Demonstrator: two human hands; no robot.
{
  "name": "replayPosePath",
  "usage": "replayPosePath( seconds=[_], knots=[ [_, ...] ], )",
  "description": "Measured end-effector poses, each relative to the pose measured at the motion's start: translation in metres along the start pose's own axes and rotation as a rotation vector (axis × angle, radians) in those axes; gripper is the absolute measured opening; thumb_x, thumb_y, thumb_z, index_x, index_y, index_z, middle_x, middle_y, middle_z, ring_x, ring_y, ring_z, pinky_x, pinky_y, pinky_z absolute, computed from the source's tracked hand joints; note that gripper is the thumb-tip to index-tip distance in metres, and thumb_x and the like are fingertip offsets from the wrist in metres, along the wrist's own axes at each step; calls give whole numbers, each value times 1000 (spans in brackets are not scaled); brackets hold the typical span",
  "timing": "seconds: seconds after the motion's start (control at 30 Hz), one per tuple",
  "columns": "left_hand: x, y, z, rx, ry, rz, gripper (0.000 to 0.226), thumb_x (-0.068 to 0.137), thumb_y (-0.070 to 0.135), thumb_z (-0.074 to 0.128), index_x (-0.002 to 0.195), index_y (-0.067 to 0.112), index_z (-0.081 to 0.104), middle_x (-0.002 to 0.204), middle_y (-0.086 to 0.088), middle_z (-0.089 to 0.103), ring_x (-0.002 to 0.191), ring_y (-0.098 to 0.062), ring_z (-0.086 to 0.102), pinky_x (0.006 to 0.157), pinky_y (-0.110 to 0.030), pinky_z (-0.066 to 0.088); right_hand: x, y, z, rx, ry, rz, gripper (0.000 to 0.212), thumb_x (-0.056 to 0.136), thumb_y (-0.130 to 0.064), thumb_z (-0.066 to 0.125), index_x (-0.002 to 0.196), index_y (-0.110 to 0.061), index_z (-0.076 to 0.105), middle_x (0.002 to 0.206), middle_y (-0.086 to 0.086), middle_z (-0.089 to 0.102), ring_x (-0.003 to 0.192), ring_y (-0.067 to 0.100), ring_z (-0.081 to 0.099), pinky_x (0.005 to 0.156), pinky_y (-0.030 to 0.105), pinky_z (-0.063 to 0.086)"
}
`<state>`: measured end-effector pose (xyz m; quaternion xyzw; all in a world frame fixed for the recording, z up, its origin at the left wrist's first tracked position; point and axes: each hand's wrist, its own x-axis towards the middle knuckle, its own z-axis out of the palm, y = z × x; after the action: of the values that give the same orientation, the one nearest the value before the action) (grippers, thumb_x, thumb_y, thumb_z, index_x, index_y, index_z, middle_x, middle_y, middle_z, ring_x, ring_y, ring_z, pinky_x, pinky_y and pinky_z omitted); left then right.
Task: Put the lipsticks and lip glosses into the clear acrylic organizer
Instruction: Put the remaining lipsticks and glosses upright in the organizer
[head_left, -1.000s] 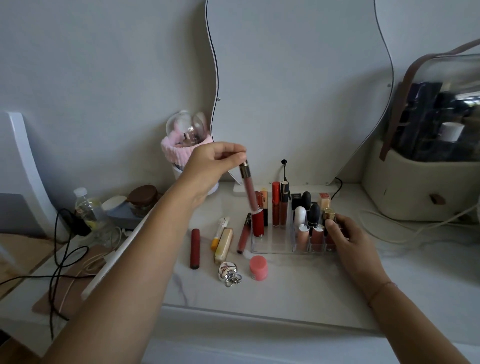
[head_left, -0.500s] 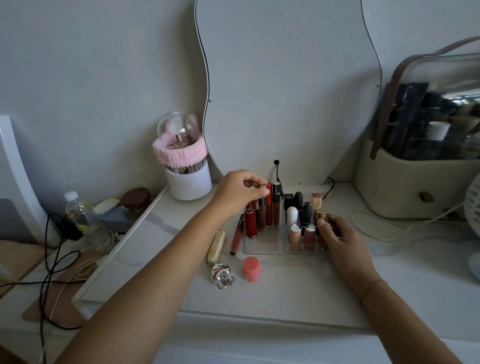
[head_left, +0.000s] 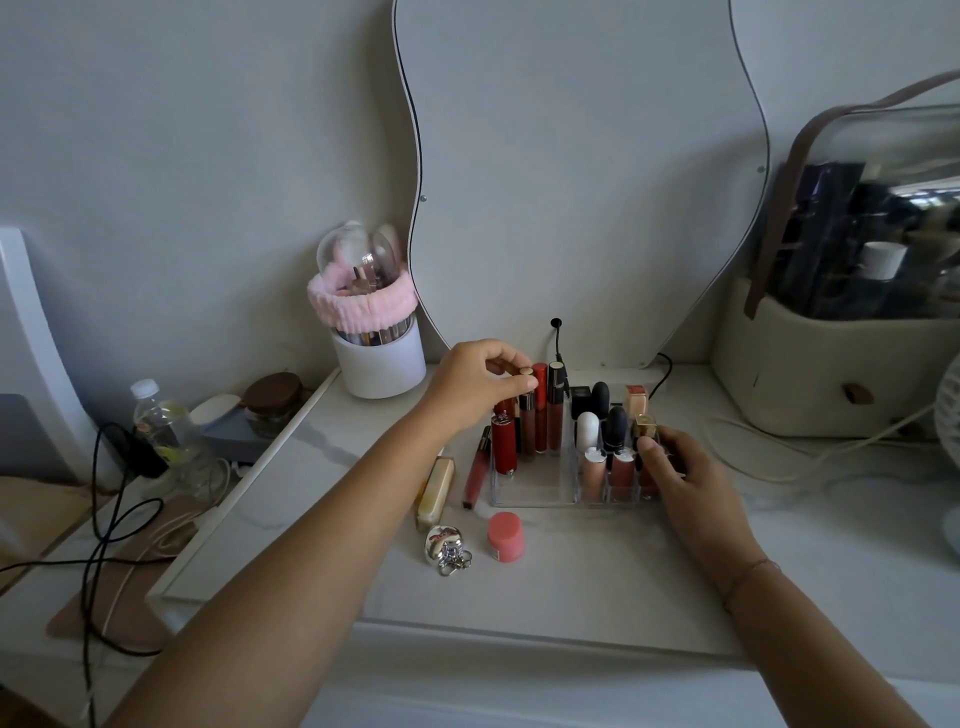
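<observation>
The clear acrylic organizer (head_left: 535, 493) stands on the white vanity top. Its left compartment holds several upright lip glosses; its right cells hold lipsticks, among them a white one (head_left: 587, 426) and a black one (head_left: 616, 422). My left hand (head_left: 480, 382) pinches the cap of a pink lip gloss (head_left: 528, 423) that stands in the left compartment beside a red tube (head_left: 504, 447). My right hand (head_left: 683, 473) grips the organizer's right front corner. A dark red gloss (head_left: 475, 474) and a cream tube (head_left: 436, 488) lie on the table left of the organizer.
A pink jar (head_left: 505, 536) and a silver trinket (head_left: 447, 548) lie in front of the organizer. A white brush holder with a pink band (head_left: 376, 358) stands back left, below the wavy mirror (head_left: 571, 171). A beige cosmetics case (head_left: 831, 374) sits right. Cables (head_left: 111, 519) and a bottle (head_left: 158, 421) are far left.
My left hand brought the pink lip gloss down from above and set it into the organizer's left compartment. My right hand stayed on the organizer.
</observation>
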<state>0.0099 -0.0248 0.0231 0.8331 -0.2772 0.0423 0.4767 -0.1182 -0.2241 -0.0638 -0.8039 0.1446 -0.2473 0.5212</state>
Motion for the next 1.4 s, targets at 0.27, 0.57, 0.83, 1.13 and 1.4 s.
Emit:
replayPosePath(
  seconds=[0.27, 0.57, 0.83, 1.13, 1.4],
  knots=[
    [-1, 1, -5, -7, 7, 17, 12, 75, 20, 75, 86, 23, 70, 84, 6, 70, 73, 3, 60, 66, -5, 45, 0, 1, 0, 3, -7, 8, 33, 91, -36, 50, 121, -22, 57, 92, -12, 63, 77, -10, 56, 60, 11, 39],
    [-3, -2, -5, -16, -9, 4, 26, 73, 27, 76, 97, 25, 66, 90, 11, 67, 88, -8, 61, 76, -18, 47, 0, 1, -1, -26, 0, 2, 33, 91, -36, 50, 120, -22, 57, 93, -9, 63, 76, -10, 55, 58, 8, 38],
    [-4, 1, -5, 9, 1, 25, 11, 77, 23, 73, 88, 23, 71, 78, 13, 67, 74, 2, 60, 65, -5, 45, 1, 2, 0, -7, -3, -9, 36, 90, -39, 50, 121, -22, 58, 103, -5, 66, 84, 3, 60, 64, 14, 40],
    [-3, 1, -3, 1, -8, 1, 12, 75, 27, 75, 85, 30, 69, 81, 17, 66, 82, 4, 58, 69, -10, 42, 2, 3, 1, -18, 5, -7, 33, 90, -38, 51, 119, -22, 58, 92, -9, 65, 77, -11, 55, 54, 7, 40],
    [-3, 0, -2, -8, -36, 3, 20, 75, 29, 75, 93, 26, 69, 92, 15, 68, 94, -1, 58, 79, -20, 43, 1, 3, 0, -21, 3, -1, 33, 91, -37, 50, 119, -22, 58, 88, -13, 62, 76, -10, 55, 59, 11, 38]
  ],
)
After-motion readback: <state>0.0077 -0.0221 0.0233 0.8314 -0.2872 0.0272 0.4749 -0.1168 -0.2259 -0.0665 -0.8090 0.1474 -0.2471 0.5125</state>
